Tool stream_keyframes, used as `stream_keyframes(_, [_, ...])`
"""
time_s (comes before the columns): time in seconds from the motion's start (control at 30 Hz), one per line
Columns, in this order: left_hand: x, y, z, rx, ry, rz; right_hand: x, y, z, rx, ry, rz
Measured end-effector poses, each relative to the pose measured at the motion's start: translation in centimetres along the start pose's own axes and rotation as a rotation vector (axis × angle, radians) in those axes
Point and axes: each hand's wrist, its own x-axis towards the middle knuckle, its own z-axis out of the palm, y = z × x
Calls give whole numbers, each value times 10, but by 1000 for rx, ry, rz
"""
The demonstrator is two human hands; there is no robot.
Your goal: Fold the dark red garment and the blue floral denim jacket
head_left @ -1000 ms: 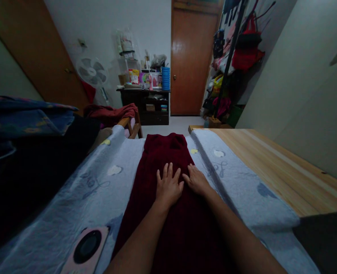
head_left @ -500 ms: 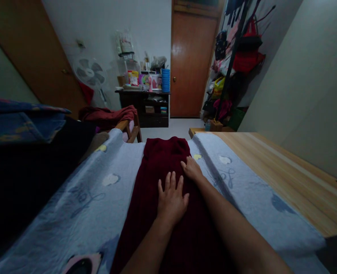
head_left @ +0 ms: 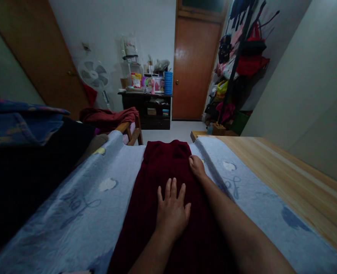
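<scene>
A dark red garment (head_left: 152, 182) lies lengthwise on a grey-blue patterned sheet (head_left: 114, 205). Its far end is near the sheet's far edge, and its near part runs out of the bottom of the view. My left hand (head_left: 172, 215) rests flat on the middle of the cloth, fingers spread. Farther out, my right hand (head_left: 197, 166) is at the garment's right edge with its fingers curled closed on the fabric; the fingertips are partly hidden.
Wooden boards (head_left: 285, 167) extend along the right. Dark and blue clothes (head_left: 22, 125) are heaped at left, and a red-brown cloth (head_left: 111, 117) drapes a wooden frame. Farther back stand a fan (head_left: 94, 74), a dark cabinet (head_left: 134, 106), a door (head_left: 197, 64) and hanging bags (head_left: 251, 57).
My right hand has shifted slightly right to the garment's edge, its fingers closing on it. The left hand stays flat. The view has tilted, and a pink-rimmed object at lower left has nearly left it.
</scene>
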Motion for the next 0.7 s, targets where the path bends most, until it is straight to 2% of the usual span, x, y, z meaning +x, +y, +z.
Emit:
stream_keyframes(0.1, [0, -1, 2, 8, 5, -2, 10, 4, 3, -23, -19, 7])
stream_keyframes(0.47, [-1, 1, -1, 45, 31, 3, 32, 9, 11, -94, -243, 58])
stream_keyframes(0.6, [-2, 1, -2, 42, 40, 5, 42, 12, 12, -83, -241, 97])
stream_keyframes(0.7, [-2, 1, -1, 42, 41, 3, 53, 12, 9, -68, -169, 90])
